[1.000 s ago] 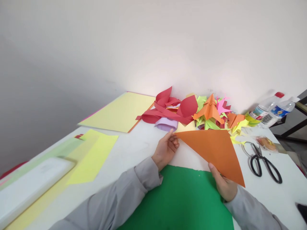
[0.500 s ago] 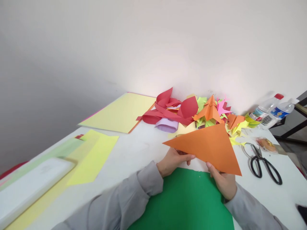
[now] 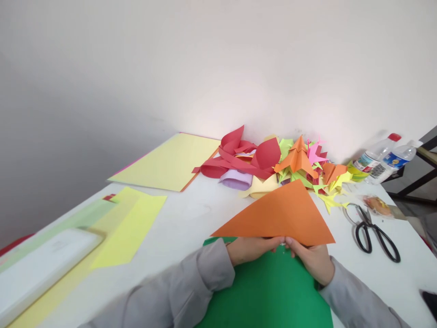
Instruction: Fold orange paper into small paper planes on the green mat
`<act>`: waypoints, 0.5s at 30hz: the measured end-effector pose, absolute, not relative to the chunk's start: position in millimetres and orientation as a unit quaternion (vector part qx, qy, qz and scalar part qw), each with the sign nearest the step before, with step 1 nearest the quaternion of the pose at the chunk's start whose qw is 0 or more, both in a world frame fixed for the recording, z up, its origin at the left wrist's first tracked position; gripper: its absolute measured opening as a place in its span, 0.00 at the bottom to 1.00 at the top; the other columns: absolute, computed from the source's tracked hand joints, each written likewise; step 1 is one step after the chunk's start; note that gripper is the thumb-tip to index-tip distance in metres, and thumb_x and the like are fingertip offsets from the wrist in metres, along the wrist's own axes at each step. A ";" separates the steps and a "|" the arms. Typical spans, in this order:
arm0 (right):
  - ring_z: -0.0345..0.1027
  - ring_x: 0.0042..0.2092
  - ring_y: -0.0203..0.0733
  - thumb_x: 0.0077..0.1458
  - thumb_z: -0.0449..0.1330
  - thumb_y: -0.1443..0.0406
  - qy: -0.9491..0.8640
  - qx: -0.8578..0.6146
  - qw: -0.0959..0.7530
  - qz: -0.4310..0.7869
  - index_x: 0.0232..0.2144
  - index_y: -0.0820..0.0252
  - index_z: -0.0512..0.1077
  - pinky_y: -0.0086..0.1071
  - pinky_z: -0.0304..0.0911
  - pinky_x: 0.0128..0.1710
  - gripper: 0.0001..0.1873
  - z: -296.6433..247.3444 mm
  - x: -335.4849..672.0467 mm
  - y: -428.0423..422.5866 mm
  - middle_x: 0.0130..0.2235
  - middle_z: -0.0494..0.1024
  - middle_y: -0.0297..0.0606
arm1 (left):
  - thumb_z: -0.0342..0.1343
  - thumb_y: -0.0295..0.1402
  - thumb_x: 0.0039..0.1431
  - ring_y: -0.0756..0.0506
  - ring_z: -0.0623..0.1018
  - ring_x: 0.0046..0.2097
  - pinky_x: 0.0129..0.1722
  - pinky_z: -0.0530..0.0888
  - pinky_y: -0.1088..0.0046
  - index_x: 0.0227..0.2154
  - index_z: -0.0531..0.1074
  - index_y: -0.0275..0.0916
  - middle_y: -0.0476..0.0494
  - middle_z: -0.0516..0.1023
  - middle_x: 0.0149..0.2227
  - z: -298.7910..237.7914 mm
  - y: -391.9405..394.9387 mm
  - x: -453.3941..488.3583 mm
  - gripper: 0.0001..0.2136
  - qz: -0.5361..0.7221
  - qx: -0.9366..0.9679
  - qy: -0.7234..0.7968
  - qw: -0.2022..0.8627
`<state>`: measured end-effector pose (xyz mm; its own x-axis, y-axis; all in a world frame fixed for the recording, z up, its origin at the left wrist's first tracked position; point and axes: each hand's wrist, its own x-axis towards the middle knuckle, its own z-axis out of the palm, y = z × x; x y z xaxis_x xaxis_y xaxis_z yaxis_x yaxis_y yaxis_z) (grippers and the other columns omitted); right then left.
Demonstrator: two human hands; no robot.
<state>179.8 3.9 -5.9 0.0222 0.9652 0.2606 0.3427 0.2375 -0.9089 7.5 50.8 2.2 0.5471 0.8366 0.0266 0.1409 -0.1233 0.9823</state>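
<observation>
An orange paper triangle (image 3: pixel 278 216) is held up in both hands, its long edge towards me and its peak pointing at the wall. My left hand (image 3: pixel 251 249) grips that edge near its middle, thumb along the paper. Right beside it, my right hand (image 3: pixel 312 259) pinches the same edge, the two thumb tips almost touching. Some fingers of both hands are hidden under the paper. Beneath the hands lies a large green sheet (image 3: pixel 269 291) on the white table (image 3: pixel 184 218).
Scissors (image 3: pixel 368 230) with black handles lie at right, before two plastic bottles (image 3: pixel 378 152). Folded orange paper (image 3: pixel 297 159) and red paper bands (image 3: pixel 235 159) are heaped by the wall. Pale yellow sheets (image 3: pixel 167 159), bright yellow paper (image 3: pixel 133 232) and a white box (image 3: pixel 51 269) lie left.
The orange triangle has turned so its long edge lies nearly level, and it has come lower. My left hand has moved down and right, closer to my right hand.
</observation>
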 end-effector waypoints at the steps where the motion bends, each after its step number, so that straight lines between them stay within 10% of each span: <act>1: 0.67 0.18 0.37 0.51 0.61 0.54 -0.617 -0.529 0.482 0.327 0.16 0.59 0.71 0.29 0.67 0.19 0.19 -5.6 179.5 4.1 0.15 0.73 0.33 | 0.58 0.34 0.50 0.48 0.70 0.23 0.28 0.66 0.74 0.14 0.70 0.42 0.51 0.71 0.17 3.1 50.9 6.9 0.12 0.317 0.678 0.353 0.561; 15: 0.64 0.15 0.37 0.50 0.61 0.57 -0.606 -0.558 0.494 0.278 0.10 0.57 0.66 0.30 0.64 0.16 0.21 -6.6 180.5 3.6 0.12 0.68 0.32 | 0.60 0.41 0.48 0.48 0.69 0.24 0.31 0.65 0.71 0.10 0.65 0.40 0.49 0.69 0.17 0.7 55.5 2.0 0.18 0.297 0.624 0.422 0.587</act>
